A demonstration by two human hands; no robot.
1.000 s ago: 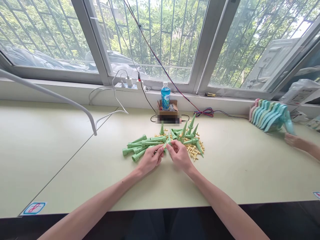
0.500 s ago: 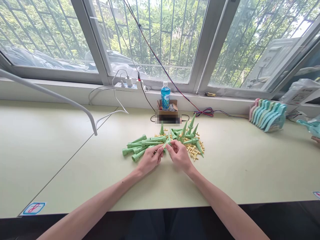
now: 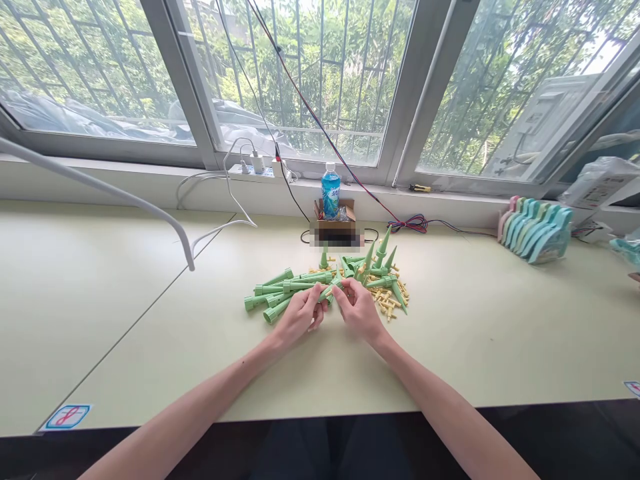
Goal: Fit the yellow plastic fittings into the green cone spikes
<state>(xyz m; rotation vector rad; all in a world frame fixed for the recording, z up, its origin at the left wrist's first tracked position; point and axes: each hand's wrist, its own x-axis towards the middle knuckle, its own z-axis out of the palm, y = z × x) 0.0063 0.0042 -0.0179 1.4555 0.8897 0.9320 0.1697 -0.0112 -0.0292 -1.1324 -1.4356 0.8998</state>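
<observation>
My left hand (image 3: 301, 315) is closed, pinching one end of a green plastic watering spike (image 3: 325, 294). At the spike's other end, the thumb and fingers of my right hand (image 3: 361, 309) are pressed together around it. A small yellow piece shows on the spike between the hands; its fit is too small to make out. Left of my hands lies a pile of green watering spikes (image 3: 273, 301) with collared open ends. More green spikes (image 3: 383, 250), some pointing up, stand or lie among small yellow T-shaped valves (image 3: 389, 307) on the right.
A blue-labelled bottle (image 3: 331, 193) stands in a small cardboard box (image 3: 345, 227) behind the pile. Farther right is a rack of pastel plastic pieces (image 3: 536, 230). A white cable (image 3: 125, 190) arches over the left table. Another person's hand (image 3: 634, 277) shows at the right edge.
The fingers of my left hand have shifted on the spike, with the thumb higher, and more of the spike shows. At the right edge, the other person's turquoise piece has moved right.
</observation>
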